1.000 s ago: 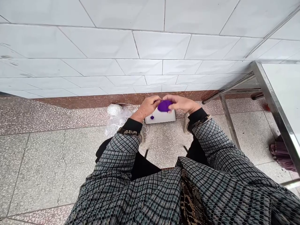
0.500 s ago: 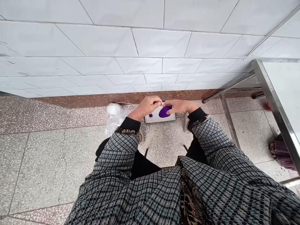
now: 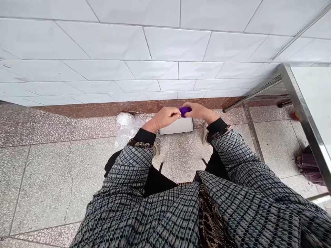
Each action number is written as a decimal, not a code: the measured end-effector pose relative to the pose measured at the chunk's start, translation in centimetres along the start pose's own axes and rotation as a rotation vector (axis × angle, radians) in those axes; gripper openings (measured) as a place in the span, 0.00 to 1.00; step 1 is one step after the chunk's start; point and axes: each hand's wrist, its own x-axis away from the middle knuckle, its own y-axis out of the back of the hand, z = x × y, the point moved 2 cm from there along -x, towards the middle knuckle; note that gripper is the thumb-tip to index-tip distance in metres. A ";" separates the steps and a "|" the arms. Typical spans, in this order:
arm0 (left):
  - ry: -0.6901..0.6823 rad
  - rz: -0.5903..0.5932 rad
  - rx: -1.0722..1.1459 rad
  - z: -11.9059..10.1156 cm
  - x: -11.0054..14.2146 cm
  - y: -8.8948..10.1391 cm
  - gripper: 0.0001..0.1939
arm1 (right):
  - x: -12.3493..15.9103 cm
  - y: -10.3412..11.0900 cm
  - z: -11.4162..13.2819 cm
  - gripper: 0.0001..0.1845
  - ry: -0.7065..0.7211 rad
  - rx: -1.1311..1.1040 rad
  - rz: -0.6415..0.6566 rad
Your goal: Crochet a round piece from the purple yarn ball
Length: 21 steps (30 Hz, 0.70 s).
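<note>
My right hand (image 3: 197,111) curls its fingers around a soft purple oval piece (image 3: 184,111), perhaps yarn work; its exact kind is unclear. Close against its left side, my left hand (image 3: 167,117) is pinched closed on a thin dark strand, too fine to tell from a needle. Both hands are held above a shallow white tray (image 3: 178,127) with a dark rim, low in front of me. The hands cover the far part of the tray.
Left of the tray, a ball of white yarn (image 3: 125,119) lies by a clear plastic bag (image 3: 124,137), with loose white strands. A tiled wall (image 3: 152,70) rises ahead. At right stands a metal-framed table (image 3: 301,100), with dark purple cloth (image 3: 310,167) beneath it.
The purple piece has been raised and turned in my right hand, and it looks smaller. My left hand has moved slightly right. A small purple bit over the tray's left side no longer shows.
</note>
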 end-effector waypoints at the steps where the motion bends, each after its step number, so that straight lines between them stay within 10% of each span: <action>1: 0.010 -0.038 -0.007 0.3 0.0 0.3 0.10 | 0.4 -0.1 0.4 0.19 0.028 0.059 0.108; 6: 0.121 -0.128 -0.039 1.8 -0.2 1.0 0.10 | 1.5 0.5 1.2 0.22 0.235 -0.339 0.368; 11: 0.075 0.010 -0.010 1.3 -0.6 -0.6 0.11 | 0.0 1.3 -0.1 0.24 0.226 -0.768 -0.107; 15: -0.051 0.204 0.037 0.1 -0.4 -1.5 0.12 | -0.7 0.5 -0.3 0.19 0.046 -0.551 -0.231; 21: -0.006 0.002 -0.016 0.3 0.2 0.3 0.11 | 0.8 -0.3 1.0 0.17 -0.012 0.095 0.083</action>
